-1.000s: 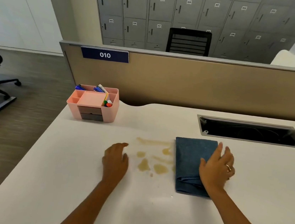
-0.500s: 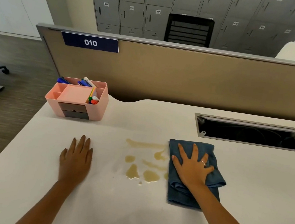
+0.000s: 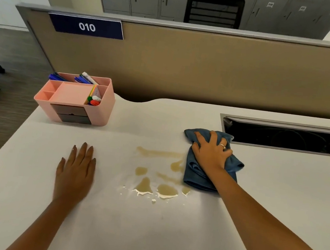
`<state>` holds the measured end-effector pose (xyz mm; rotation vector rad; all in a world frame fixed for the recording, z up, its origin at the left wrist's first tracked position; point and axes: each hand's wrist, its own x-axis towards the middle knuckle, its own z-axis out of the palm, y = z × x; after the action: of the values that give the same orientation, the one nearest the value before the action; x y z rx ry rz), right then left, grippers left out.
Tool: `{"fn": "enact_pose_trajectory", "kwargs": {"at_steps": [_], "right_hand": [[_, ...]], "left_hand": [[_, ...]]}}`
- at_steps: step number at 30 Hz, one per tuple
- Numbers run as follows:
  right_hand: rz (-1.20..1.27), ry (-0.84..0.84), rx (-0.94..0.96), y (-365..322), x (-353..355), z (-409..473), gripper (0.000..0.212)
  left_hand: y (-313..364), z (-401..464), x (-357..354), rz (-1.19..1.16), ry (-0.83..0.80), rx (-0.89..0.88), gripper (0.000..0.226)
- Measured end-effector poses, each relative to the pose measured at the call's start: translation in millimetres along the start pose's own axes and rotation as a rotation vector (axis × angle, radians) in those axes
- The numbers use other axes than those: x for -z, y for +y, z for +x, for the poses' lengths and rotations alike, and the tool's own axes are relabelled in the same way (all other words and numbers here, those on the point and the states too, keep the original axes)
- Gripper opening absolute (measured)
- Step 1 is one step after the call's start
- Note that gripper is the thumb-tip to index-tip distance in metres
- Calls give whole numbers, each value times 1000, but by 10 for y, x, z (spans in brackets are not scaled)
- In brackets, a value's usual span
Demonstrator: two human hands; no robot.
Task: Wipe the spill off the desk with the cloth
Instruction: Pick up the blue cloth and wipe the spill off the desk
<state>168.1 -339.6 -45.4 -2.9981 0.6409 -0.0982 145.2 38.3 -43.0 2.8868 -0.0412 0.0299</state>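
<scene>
A brownish spill (image 3: 158, 174) lies in streaks and small puddles on the white desk (image 3: 125, 234). Just to its right is a blue cloth (image 3: 194, 175), bunched up, its left edge touching the spill. My right hand (image 3: 210, 151) presses on top of the cloth with fingers curled into the fabric, gripping it. My left hand (image 3: 76, 171) rests flat on the desk to the left of the spill, fingers together, holding nothing.
A pink desk organiser (image 3: 73, 99) with pens stands at the back left. An open cable tray (image 3: 285, 136) is sunk into the desk right behind the cloth. A tan partition (image 3: 208, 68) closes off the back. The desk's left edge drops to the floor.
My right hand went from lying flat on the cloth to bunching and gripping it. My left hand slid left and now lies flat on the desk.
</scene>
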Motion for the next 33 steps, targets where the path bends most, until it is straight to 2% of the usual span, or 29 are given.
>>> {"fn": "enact_pose_trajectory", "kwargs": {"at_steps": [9,19,26,33], "right_hand": [[62,36,60,74,69,-422,40],[9,62,-79,50,166,-1629,41],[26,96,-94,-150,214,-2402,41],[-4,105,-84,-158,191,-2338,43]], "left_hand": [[-64,10,-48,-7,5,-23,52],[-149,-200,66,-69,-14,-101,50],[-331,-405,108,-53,-47,-147,52],[-330,-272,80,-12,-61,-195,54]]}}
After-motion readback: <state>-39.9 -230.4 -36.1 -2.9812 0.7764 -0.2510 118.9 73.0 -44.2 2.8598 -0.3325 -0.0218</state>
